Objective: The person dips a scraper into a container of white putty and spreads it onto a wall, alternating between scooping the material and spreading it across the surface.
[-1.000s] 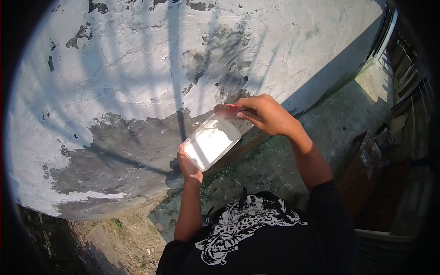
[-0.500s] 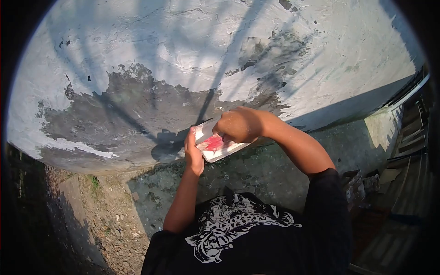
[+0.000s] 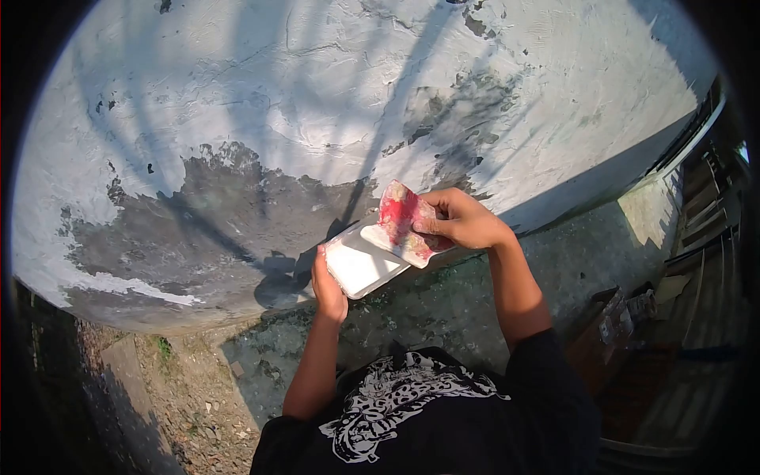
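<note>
My left hand (image 3: 329, 290) is closed round the left end of a shallow white tray (image 3: 381, 284), thumb along its side. Smooth white paste (image 3: 355, 263) covers the tray's inside. In my right hand (image 3: 465, 222) is a flat scraper (image 3: 401, 207), smeared red and white, pinched between thumb and fingers. It is held tilted over the tray's right half, with white paste along its lower left edge. The far right end of the tray is hidden behind it.
A wall (image 3: 317, 87) rises in front, partly coated white, with a bare grey patch (image 3: 229, 206) low down. Shadows fall across it. Concrete floor (image 3: 427, 317) and stony soil (image 3: 198, 396) lie below. Boxes (image 3: 609, 317) stand at the right.
My right hand has lifted and turned the scraper, bringing its red-smeared face into view above the tray. More of the white paste in the tray now shows.
</note>
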`<state>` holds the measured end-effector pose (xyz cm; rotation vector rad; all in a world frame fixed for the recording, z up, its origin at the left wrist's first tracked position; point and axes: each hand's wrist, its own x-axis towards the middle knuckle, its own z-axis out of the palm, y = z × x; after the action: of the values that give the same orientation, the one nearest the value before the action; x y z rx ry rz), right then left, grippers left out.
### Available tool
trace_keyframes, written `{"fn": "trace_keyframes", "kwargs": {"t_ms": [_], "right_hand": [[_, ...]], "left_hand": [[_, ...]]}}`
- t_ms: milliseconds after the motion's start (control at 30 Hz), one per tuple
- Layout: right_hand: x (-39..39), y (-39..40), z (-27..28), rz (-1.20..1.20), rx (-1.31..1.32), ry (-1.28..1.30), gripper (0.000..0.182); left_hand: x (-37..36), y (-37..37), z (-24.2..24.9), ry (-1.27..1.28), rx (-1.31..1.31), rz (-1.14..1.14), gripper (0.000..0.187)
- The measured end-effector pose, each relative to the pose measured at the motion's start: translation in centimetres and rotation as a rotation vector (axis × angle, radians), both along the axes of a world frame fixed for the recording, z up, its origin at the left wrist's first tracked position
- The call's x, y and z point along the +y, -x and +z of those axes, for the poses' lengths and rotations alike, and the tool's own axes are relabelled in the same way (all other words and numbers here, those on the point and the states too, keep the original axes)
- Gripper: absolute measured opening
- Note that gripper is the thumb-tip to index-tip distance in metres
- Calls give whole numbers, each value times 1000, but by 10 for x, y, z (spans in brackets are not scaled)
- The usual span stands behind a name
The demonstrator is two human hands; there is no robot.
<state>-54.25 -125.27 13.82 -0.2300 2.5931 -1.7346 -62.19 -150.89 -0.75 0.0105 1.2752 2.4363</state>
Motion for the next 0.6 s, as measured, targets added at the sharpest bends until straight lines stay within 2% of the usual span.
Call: {"fn": "trace_keyframes", "kwargs": {"t_ms": [33, 67, 100, 167, 200, 233, 300, 367, 433, 467, 500, 567, 600], "right_hand": [[3, -7, -2, 18, 203, -132, 24], [8, -14, 0, 1, 89, -166, 24], [12, -20, 1, -28, 99, -164, 24], [20, -30, 3, -208, 24, 227, 24], [21, -34, 7, -331, 122, 362, 24], [25, -34, 6, -352, 140, 365, 24], [36, -27, -2, -637, 564, 458, 24], [36, -13, -15, -746, 688, 534, 26], [41, 9, -46, -1255, 906, -143, 34], [43, 21, -70, -1346, 917, -290, 41], [48, 38, -90, -1363, 991, -488, 45], [41, 62, -115, -1330, 950, -779, 48], [36, 67, -118, -1331, 951, -778, 48]], "left_hand": [[4, -2, 1, -18, 8, -28, 52], [9, -3, -3, -1, -2, -33, 54], [14, -3, -8, 2, 10, -60, 54], [24, -3, -16, 0, 11, -52, 54], [28, -4, -14, -3, 6, -55, 55], [31, -6, -11, -1, 20, -79, 55], [34, -11, -5, -42, 17, -94, 55], [30, -10, -13, -45, 55, -137, 57], [26, -8, -13, -150, -14, -167, 58], [24, -12, 0, -96, -44, -171, 60], [22, -11, 1, -92, -40, -176, 60], [15, -9, 0, 11, -123, -27, 62], [11, -8, 0, 27, -171, 3, 62]]}}
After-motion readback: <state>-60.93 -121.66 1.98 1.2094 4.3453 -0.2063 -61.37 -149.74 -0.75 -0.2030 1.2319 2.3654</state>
